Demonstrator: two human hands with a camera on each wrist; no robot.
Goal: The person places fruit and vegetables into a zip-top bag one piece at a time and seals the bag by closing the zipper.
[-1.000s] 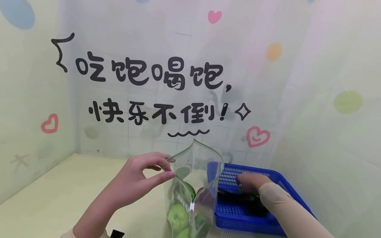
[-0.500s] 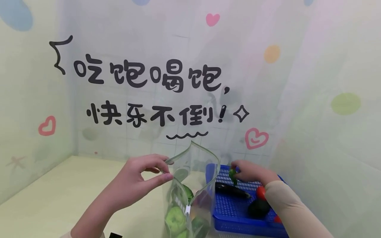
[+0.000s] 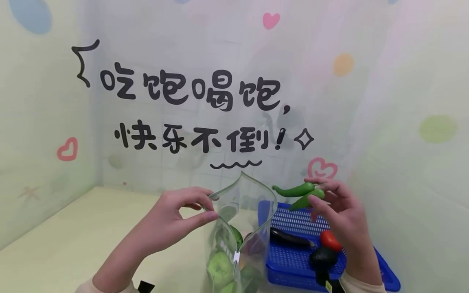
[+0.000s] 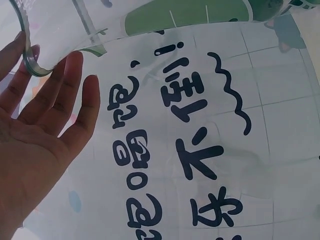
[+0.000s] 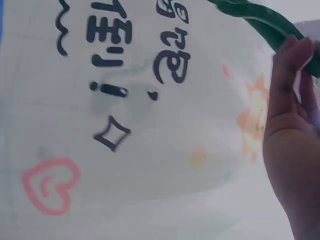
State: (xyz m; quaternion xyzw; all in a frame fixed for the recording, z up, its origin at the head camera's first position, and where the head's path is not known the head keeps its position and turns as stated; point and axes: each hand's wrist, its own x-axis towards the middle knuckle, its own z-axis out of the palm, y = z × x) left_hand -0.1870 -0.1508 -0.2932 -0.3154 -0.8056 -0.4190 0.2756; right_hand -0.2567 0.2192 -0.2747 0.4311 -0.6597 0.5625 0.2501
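Above the far side of the blue basket [image 3: 293, 280], two green peppers [image 3: 294, 190] are held by the right hand [image 3: 344, 209]; its grip is closed lightly about their blunt ends, with fingers and thumb on either side. From that grip both peppers are pointed leftward, towards the clear bag [image 3: 226, 247]. The long axis of the upper one is laid almost level, while the lower one is slanted down to the left. By the upper one's narrow end, the right edge of the bag's mouth is nearly met in the head view; whether it is touched cannot be told.

At the opposite side of the mouth, the rim is pinched by the left hand [image 3: 176, 211], and the mouth is spread open between the two hands. The peppers are thus carried by the right hand, just beside the opening, so a short leftward move and a downward turn of their long axis are judged to be called for. Inside the bag, a green apple [image 3: 220, 269] is seen through the wall, below the mouth. Beneath the right hand, an eggplant [image 3: 291, 238] and a tomato [image 3: 331, 241] are held in the basket.
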